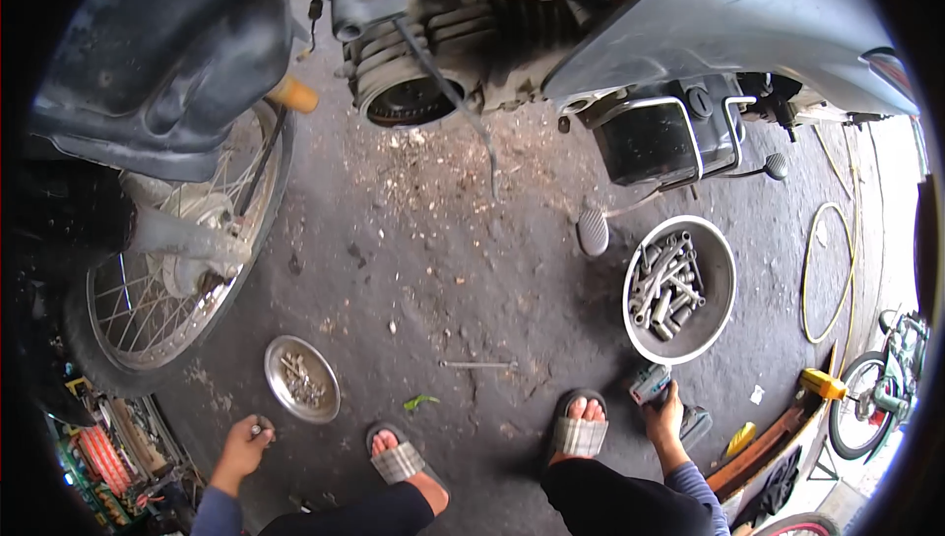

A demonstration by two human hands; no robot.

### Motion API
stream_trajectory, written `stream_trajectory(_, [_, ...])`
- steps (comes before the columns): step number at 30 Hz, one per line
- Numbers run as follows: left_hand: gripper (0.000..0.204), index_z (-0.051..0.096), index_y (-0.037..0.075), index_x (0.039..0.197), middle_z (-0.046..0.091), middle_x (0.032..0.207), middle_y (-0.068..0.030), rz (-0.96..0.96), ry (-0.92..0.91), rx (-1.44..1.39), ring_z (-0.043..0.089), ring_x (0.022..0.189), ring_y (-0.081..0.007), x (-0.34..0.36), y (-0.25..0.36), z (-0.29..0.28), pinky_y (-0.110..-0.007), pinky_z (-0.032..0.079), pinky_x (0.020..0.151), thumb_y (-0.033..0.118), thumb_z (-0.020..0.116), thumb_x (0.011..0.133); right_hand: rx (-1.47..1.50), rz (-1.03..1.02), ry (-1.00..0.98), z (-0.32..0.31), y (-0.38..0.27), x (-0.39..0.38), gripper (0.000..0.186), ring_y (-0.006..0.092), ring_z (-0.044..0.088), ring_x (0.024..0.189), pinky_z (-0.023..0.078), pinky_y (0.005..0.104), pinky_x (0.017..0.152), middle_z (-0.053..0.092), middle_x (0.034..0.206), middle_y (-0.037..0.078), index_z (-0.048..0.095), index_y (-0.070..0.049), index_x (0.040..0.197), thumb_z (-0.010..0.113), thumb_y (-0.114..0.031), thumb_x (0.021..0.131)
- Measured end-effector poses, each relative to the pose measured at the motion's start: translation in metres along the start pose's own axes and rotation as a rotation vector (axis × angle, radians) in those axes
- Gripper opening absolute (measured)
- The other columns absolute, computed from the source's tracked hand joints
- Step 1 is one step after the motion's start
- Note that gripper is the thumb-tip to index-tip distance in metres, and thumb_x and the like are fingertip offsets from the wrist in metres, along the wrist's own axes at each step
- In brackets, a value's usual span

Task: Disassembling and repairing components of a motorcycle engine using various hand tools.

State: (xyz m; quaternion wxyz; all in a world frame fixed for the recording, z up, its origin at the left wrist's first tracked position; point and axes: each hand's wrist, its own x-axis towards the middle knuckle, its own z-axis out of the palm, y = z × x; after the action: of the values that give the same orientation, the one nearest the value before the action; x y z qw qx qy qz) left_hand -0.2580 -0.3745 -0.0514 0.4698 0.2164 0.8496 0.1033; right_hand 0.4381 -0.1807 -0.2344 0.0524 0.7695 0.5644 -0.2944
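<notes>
At the lower left, my left hand [239,452] is closed round a small round metal piece [257,429], perhaps a socket; its exact kind is too small to tell. A shallow metal dish [279,393] of bolts and small parts lies just beyond that hand. On the right, my right hand [666,416] grips a cordless power driver [650,385] by its handle, its body pointing up and left. Close beyond the driver stands a round metal basin [729,312], holding several sockets and wrenches [669,285].
A partly stripped motorcycle spans the far side, with its engine [433,54], front wheel [177,310] and foot pedal [593,231]. A thin wrench [478,365] and a green leaf [420,402] lie on the dirty floor. A yellow hose [807,290] curls at right.
</notes>
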Motion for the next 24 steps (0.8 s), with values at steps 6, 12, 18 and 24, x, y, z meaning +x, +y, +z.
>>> stream_trajectory(6, [0.020,0.060,0.000,0.097,0.064,0.075,-0.0124,0.141,0.227,0.289,0.062,0.071,-0.0272,0.094,-0.094,0.042,-0.036,0.050,0.068,0.006,0.068,0.079,-0.238,0.038,-0.099,-0.006,-0.013,0.014,0.079,0.0407,0.062,0.099,0.049,0.0448,0.086,0.065,0.100,0.025,0.044,-0.001,0.125,0.085,-0.025,0.062])
stream_trajectory(12, [0.019,0.067,0.001,0.084,0.065,0.087,-0.0172,0.260,-0.003,0.442,0.062,0.083,-0.0373,0.056,0.087,0.057,-0.041,0.049,0.077,0.019,0.072,0.079,-0.669,-0.155,-0.153,-0.082,-0.037,0.043,0.028,0.0347,0.068,0.076,0.054,0.0426,0.071,0.069,0.078,0.017,0.069,-0.003,0.073,0.074,-0.031,0.075])
stream_trajectory(18, [0.024,0.064,0.004,0.101,0.064,0.105,-0.0135,1.088,-0.429,0.083,0.062,0.101,-0.0295,0.044,0.250,0.256,-0.038,0.049,0.088,0.022,0.067,0.085,1.228,-0.042,-0.473,-0.049,-0.129,0.032,0.057,0.0297,0.067,0.083,0.053,0.0397,0.078,0.069,0.090,0.016,0.064,-0.001,0.100,0.047,-0.055,0.095])
stream_trajectory(24, [0.066,0.024,0.009,0.150,0.019,0.154,-0.0207,1.414,-0.124,0.069,0.024,0.141,-0.0378,0.024,0.334,0.438,-0.042,0.023,0.113,0.045,0.041,0.097,1.856,-0.105,-0.555,-0.113,-0.182,0.006,0.091,0.0290,0.032,0.138,0.027,0.0440,0.112,0.029,0.151,0.017,0.025,-0.001,0.145,0.032,-0.072,0.089])
